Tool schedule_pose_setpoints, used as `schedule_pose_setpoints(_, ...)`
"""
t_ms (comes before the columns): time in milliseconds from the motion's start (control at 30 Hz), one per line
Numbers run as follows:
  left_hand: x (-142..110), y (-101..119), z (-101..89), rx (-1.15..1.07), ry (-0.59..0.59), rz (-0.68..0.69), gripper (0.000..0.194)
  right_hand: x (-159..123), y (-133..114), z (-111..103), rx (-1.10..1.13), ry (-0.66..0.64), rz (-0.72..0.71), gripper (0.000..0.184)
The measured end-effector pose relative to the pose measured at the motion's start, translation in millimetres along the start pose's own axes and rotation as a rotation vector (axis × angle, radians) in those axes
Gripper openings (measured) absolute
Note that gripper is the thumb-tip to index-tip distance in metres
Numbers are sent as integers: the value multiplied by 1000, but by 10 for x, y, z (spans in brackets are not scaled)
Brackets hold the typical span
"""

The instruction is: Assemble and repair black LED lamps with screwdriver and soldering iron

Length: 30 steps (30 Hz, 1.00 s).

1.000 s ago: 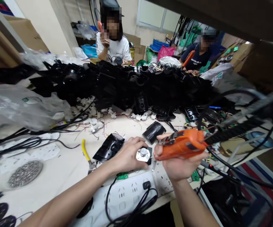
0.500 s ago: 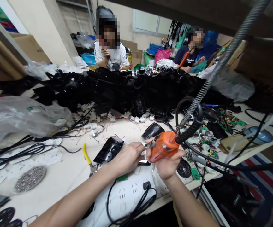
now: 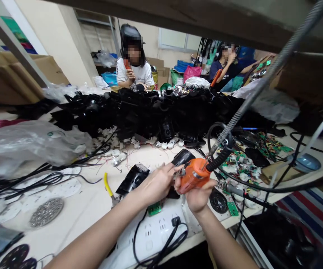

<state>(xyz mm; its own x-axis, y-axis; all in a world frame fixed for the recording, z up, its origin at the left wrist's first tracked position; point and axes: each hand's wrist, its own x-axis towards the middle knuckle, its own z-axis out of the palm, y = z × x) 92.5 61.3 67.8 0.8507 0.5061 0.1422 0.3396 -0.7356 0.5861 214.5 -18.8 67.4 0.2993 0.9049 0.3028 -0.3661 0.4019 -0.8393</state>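
My right hand (image 3: 199, 194) grips an orange electric screwdriver (image 3: 195, 174), held above the table with its black coiled cable (image 3: 235, 119) rising to the upper right. My left hand (image 3: 157, 183) is curled right beside the tool's tip, fingers pinched on a small part I cannot make out. A black plastic housing (image 3: 133, 178) lies just left of that hand, and another black housing (image 3: 181, 157) sits behind the tool.
A white power strip (image 3: 150, 233) with a black plug lies near the table's front edge. Yellow-handled pliers (image 3: 108, 186), a pile of screws (image 3: 47, 212), cables and green circuit boards (image 3: 231, 207) lie around. A heap of black parts (image 3: 155, 108) crosses the table. Two people sit beyond it.
The screwdriver swung from lying level to upright, and its cable now rises overhead. My left hand lifted off the round metal part on the table and closed in on the tool's tip.
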Motion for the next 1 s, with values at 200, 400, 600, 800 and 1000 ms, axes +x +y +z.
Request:
schedule_pose_setpoints(200,-261,-225,9,-712,352,-403,27,128,-34,-77,-138,265,-116,77)
schedule_pose_setpoints(400,-469,-203,44,-1659,548,-620,42,258,-127,-408,-696,420,-179,66)
schedule_pose_setpoints(600,-463,-208,91,-1785,590,-649,38,-19,-150,-411,-1126,516,-508,38)
schedule_pose_setpoints(800,-426,-221,170,-1789,587,-594,41,-151,99,9,-1117,-136,-336,34)
schedule_pose_setpoints(1000,-440,-249,201,-1807,611,-546,42,-47,268,131,-1166,-318,-233,42)
